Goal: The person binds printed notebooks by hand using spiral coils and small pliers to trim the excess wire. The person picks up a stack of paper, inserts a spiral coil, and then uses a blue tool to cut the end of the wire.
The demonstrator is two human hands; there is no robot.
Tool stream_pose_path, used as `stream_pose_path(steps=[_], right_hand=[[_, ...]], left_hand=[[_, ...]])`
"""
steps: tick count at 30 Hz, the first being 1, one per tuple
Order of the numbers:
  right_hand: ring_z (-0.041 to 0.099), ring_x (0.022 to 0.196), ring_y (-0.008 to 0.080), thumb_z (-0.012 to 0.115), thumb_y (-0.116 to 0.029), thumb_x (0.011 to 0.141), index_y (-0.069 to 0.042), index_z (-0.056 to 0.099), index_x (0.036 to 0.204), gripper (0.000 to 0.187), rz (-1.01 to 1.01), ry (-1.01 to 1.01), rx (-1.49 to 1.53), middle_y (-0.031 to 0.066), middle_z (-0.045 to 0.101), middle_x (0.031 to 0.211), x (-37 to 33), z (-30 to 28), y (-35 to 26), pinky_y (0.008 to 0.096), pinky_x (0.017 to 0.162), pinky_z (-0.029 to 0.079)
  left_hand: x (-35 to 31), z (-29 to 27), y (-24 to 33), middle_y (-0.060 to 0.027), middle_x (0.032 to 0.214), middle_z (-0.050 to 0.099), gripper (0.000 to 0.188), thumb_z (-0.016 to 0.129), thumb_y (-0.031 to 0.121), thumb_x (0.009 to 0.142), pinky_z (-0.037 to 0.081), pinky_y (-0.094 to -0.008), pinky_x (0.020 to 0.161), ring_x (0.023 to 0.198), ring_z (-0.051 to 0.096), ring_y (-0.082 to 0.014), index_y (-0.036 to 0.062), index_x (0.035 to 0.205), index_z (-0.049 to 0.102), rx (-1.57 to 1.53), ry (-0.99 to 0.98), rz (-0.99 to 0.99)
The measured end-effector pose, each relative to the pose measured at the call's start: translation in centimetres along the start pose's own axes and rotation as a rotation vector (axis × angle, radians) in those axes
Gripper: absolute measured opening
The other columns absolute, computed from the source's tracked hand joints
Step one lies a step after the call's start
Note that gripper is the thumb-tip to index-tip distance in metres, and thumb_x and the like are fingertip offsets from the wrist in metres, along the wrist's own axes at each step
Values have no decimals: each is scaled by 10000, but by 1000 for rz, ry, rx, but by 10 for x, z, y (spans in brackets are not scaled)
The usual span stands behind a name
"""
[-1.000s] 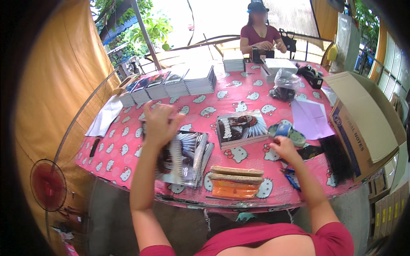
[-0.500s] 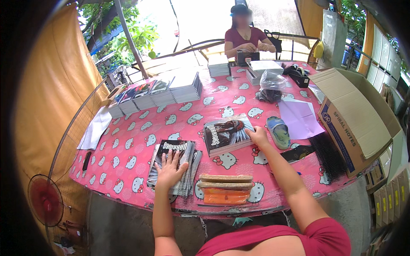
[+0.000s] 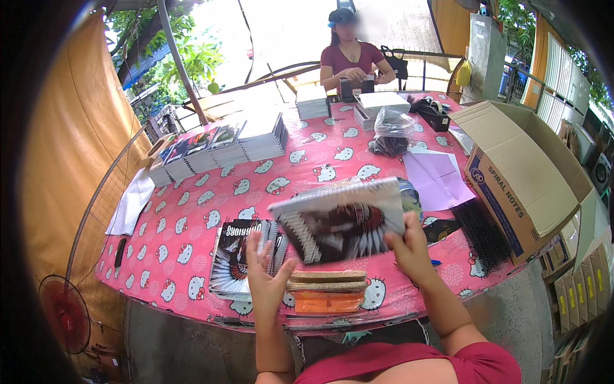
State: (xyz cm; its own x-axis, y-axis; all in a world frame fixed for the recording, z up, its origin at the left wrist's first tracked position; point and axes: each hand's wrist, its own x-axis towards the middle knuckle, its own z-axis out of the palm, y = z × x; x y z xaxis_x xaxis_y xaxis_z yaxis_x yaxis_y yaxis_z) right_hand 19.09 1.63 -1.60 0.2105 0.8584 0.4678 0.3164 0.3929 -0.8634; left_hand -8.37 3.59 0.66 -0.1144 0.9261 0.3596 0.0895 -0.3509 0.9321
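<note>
A spiral notebook (image 3: 345, 224) with a dark picture cover is lifted and tilted over the middle of the table, blurred by motion. My right hand (image 3: 409, 253) grips it at its lower right corner. My left hand (image 3: 267, 272) is open, fingers apart, at the right side of a stack of similar notebooks (image 3: 233, 256); I cannot tell whether it touches them. Just right of that hand, near the front edge, lies an orange-wrapped bundle with brown board pieces (image 3: 326, 294). Partly hidden behind the lifted notebook are more notebooks and a blue-green clog (image 3: 410, 195).
The pink patterned table (image 3: 198, 240) holds rows of notebook stacks (image 3: 220, 150) at the far left. An open cardboard box (image 3: 511, 192), black spiral coils (image 3: 483, 237), purple paper (image 3: 438, 176) and a plastic bag (image 3: 391, 134) stand right. Another person (image 3: 355, 61) works at the far side.
My right hand has raised a notebook off the right pile and brought it leftward and nearer. My left hand has come up from lying flat on the left stack to its right edge.
</note>
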Motion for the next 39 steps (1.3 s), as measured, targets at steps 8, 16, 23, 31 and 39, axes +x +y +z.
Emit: stream_pose_path(steps=[8, 16, 23, 31, 39], right_hand=[[602, 844, 345, 585, -12, 826, 7, 601, 1046, 221, -95, -276, -150, 181, 609, 902, -60, -7, -17, 387, 773, 471], [609, 851, 427, 625, -56, 825, 46, 531, 1128, 333, 14, -352, -258, 280, 611, 932, -88, 21, 45, 431, 728, 499], [512, 1082, 461, 738, -140, 764, 105, 320, 1240, 679, 143, -405, -180, 302, 517, 1137, -99, 25, 22, 476, 908, 424], [561, 1016, 344, 750, -210, 720, -22, 630, 963, 330, -64, -397, -367, 173, 599, 1028, -41, -46, 31, 450, 872, 445], [562, 1024, 348, 743, -237, 765, -1, 581, 961, 347, 465, 89, -1362, 169, 572, 1027, 0, -171, 139, 420, 853, 496]], left_hand=[[-20, -12, 12, -21, 832, 627, 192, 650, 10, 854, 439, -211, 669, 759, 547, -60, -38, 1036, 616, -75, -142, 82], [-17, -18, 1, -107, 1120, 588, 479, 696, 13, 814, 428, -275, 891, 1018, 553, -176, -4, 1249, 495, -209, -202, -26], [-56, 11, -46, -157, 1381, 398, 823, 763, 28, 734, 291, -332, 1072, 1283, 389, -244, -41, 1397, 280, -142, 28, -17], [-45, 7, -43, -198, 1445, 330, 661, 600, 150, 840, 208, -392, 1126, 1344, 328, -255, -57, 1391, 299, -251, 117, -5], [-52, 35, 3, -237, 1448, 298, 689, 726, 217, 764, 107, -515, 1116, 1383, 235, -364, -5, 1333, 405, 382, -22, 515]])
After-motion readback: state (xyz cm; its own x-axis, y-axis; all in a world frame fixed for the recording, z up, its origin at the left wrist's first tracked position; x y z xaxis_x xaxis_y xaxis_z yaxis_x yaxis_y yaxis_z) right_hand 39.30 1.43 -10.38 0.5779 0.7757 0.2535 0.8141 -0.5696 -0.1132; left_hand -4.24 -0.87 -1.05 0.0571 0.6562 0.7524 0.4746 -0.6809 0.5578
